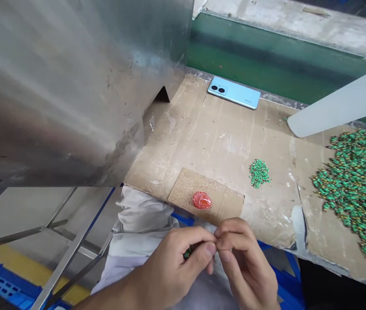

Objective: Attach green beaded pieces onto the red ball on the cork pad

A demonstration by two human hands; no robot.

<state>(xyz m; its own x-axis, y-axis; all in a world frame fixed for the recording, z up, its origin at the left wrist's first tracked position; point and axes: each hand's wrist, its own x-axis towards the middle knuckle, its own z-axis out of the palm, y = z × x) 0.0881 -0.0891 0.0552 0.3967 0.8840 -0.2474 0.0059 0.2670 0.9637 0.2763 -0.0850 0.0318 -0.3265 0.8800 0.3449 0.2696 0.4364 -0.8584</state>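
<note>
Green part [188, 252] clamped in left hand [166, 275], right hand [244, 267] pressed together with it; slack pinch could drop part.

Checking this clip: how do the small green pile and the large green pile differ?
The small green pile is a compact patch, fully in view; the large green pile sprawls far wider and runs off the picture's right edge. Both are loose green parts with yellowish flecks on the cardboard sheet.
</note>
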